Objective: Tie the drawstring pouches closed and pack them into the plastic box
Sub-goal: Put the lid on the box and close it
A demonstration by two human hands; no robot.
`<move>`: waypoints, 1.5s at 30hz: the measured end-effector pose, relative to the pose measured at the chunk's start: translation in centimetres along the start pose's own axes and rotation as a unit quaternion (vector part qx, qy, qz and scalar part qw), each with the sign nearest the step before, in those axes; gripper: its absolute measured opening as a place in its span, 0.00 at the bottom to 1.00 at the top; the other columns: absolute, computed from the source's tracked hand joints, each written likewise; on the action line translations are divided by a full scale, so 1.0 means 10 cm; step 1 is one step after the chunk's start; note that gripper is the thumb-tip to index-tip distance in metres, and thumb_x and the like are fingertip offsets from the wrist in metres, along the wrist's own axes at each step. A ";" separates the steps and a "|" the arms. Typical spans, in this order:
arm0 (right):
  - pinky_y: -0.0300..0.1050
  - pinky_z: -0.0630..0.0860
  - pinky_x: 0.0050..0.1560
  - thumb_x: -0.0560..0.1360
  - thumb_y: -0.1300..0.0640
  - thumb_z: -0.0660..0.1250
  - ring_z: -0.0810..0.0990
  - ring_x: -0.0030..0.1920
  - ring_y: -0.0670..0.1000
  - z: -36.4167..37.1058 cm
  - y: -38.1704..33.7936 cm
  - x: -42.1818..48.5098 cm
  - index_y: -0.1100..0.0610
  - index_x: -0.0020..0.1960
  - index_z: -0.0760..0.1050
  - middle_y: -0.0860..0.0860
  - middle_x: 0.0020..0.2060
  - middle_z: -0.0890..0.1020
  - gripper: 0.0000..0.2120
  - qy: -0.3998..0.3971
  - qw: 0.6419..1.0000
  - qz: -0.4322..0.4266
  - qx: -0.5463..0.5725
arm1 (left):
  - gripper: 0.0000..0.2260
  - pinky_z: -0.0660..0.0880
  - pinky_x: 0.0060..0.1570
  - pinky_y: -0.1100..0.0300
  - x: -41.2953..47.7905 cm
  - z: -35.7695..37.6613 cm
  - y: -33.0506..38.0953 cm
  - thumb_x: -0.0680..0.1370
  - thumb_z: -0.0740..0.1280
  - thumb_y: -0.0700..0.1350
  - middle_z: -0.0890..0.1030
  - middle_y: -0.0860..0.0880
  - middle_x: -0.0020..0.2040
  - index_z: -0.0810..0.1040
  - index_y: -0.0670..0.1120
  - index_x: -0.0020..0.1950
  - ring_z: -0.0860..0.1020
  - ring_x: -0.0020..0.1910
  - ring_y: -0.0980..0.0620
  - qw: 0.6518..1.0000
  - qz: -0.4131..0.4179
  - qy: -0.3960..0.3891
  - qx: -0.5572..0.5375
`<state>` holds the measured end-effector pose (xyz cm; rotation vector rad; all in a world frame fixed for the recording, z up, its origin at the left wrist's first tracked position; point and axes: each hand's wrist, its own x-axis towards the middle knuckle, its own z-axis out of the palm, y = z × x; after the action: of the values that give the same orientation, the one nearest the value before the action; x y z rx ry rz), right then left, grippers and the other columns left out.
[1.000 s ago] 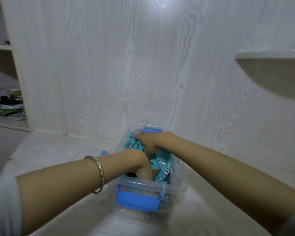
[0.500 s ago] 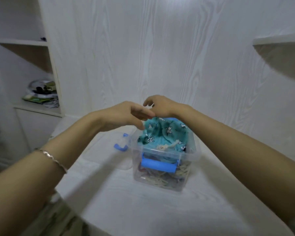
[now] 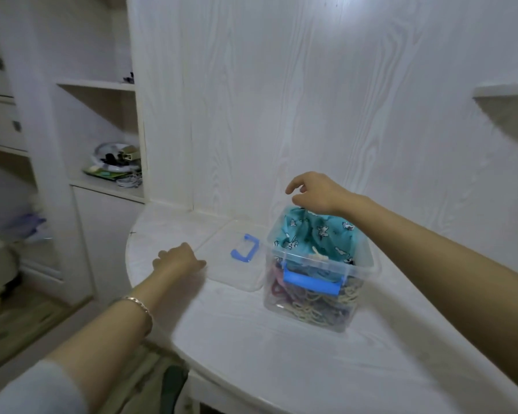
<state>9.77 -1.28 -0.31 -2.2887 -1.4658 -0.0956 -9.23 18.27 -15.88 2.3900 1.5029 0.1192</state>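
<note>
A teal pouch (image 3: 311, 234) topped the clear plastic box (image 3: 362, 265), with tangled cords (image 3: 308, 312) beneath. The right hand (image 3: 317, 192) hovered above it, relaxed and empty. The left hand (image 3: 177, 259) met the lid (image 3: 222, 264) beside the box, grip unclear.

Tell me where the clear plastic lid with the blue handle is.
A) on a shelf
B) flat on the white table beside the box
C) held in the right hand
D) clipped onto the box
B: the clear plastic lid with the blue handle lies flat on the white table, left of the open clear plastic box, by the left hand.
</note>
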 end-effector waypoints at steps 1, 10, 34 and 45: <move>0.41 0.66 0.55 0.75 0.62 0.62 0.73 0.66 0.53 -0.01 0.02 -0.01 0.56 0.61 0.78 0.55 0.65 0.75 0.16 0.006 1.000 0.002 0.001 | 0.23 0.67 0.58 0.52 0.00 0.03 0.00 0.75 0.65 0.58 0.73 0.44 0.65 0.68 0.46 0.65 0.69 0.65 0.41 1.000 0.001 0.003 -0.008; 0.44 0.75 0.52 0.74 0.60 0.64 0.79 0.59 0.55 0.04 0.22 -0.11 0.53 0.55 0.80 0.55 0.62 0.77 0.12 0.007 1.000 0.019 0.004 | 0.22 0.72 0.49 0.50 0.01 -0.13 0.09 0.74 0.61 0.31 0.68 0.36 0.64 0.65 0.42 0.68 0.74 0.55 0.36 0.936 -0.009 0.175 -0.305; 0.40 0.69 0.48 0.74 0.65 0.62 0.78 0.55 0.53 -0.16 1.01 -0.56 0.57 0.45 0.80 0.55 0.55 0.81 0.09 0.297 0.934 0.155 0.128 | 0.11 0.63 0.22 0.60 -1.98 -0.37 1.48 0.76 0.62 0.35 0.71 0.53 0.29 0.81 0.47 0.41 0.69 0.25 0.54 0.620 0.497 0.605 -0.043; 0.41 0.69 0.44 0.75 0.66 0.58 0.74 0.41 0.47 -0.07 1.35 -0.61 0.56 0.48 0.77 0.54 0.53 0.77 0.11 0.346 0.911 0.175 0.141 | 0.01 0.75 0.57 0.42 -1.77 -0.02 1.82 0.78 0.63 0.40 0.79 0.48 0.41 0.74 0.45 0.47 0.80 0.44 0.48 0.707 0.603 0.368 0.033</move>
<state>19.06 -11.59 -5.54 -1.9398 -0.6503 -0.4983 -1.45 -4.74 -8.47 3.0891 -0.2526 1.4274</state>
